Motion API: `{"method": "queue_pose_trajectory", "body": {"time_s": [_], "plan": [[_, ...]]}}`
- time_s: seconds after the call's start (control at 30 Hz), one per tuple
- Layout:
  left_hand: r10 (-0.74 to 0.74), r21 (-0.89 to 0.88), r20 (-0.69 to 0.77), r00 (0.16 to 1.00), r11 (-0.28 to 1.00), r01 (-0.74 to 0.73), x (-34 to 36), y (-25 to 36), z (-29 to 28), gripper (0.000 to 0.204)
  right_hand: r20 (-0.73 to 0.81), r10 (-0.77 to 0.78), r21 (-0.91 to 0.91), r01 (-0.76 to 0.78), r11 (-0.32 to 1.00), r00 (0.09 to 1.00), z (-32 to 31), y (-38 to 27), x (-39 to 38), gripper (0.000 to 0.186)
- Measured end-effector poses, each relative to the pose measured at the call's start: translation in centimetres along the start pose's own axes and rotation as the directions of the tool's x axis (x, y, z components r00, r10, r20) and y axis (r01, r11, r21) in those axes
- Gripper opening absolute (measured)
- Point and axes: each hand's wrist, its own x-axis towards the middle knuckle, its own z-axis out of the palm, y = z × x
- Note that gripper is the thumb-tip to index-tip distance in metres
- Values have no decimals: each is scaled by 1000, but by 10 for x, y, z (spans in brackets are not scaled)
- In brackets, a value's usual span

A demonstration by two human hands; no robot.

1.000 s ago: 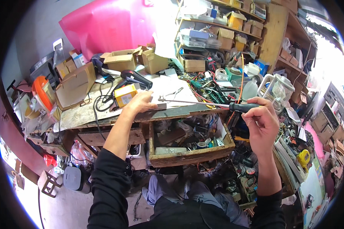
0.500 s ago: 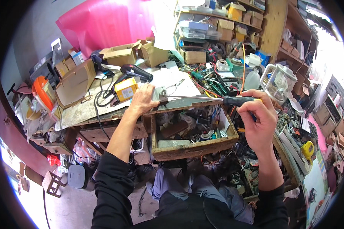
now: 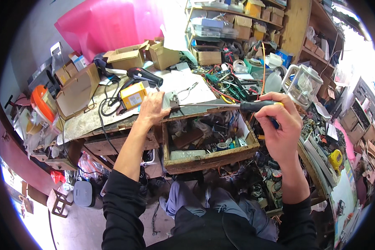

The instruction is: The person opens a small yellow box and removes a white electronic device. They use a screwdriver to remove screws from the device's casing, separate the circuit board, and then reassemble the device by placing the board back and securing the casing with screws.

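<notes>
My left hand [image 3: 154,108] grips a small pale piece with metal on it [image 3: 171,99] at the front edge of the cluttered workbench [image 3: 87,127]. My right hand [image 3: 279,121] is closed round the black handle of a long screwdriver [image 3: 253,106], whose steel shaft runs left, level, to that piece; the exact contact at the tip is too small to tell. A yellow box [image 3: 133,95] and a black hair dryer [image 3: 145,77] lie behind my left hand. Pliers and wires [image 3: 225,87] are heaped to the right of white paper [image 3: 189,89].
An open wooden drawer [image 3: 208,162] full of small items juts out below my hands. Cardboard boxes [image 3: 77,93], an orange round item [image 3: 43,105] and a clear jug [image 3: 304,85] stand about. Shelves [image 3: 229,12] of boxes rise behind. A dark bin [image 3: 87,191] stands on the floor.
A second ago my left hand was lower on the bench; it moved slightly up, and the pale piece now shows in it. My right hand stays on the screwdriver, slightly higher, as the view shifted.
</notes>
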Motion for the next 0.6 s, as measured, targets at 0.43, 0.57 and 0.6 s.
{"method": "queue_pose_trajectory", "body": {"time_s": [0.43, 0.57, 0.6], "plan": [[-29, 60, -9, 1000, 998, 29, -3, 7, -1, 64, -56, -57, 33, 59, 998, 997, -3, -1, 1, 17], [-69, 59, 38, 997, 996, 67, -2, 10, -6, 68, -24, -55, 0, 55, 999, 998, -3, -3, 2, 18], [-93, 47, 58, 994, 995, 90, -3, 11, -8, 70, -19, -58, -6, 58, 998, 998, -2, -3, 2, 18]]}}
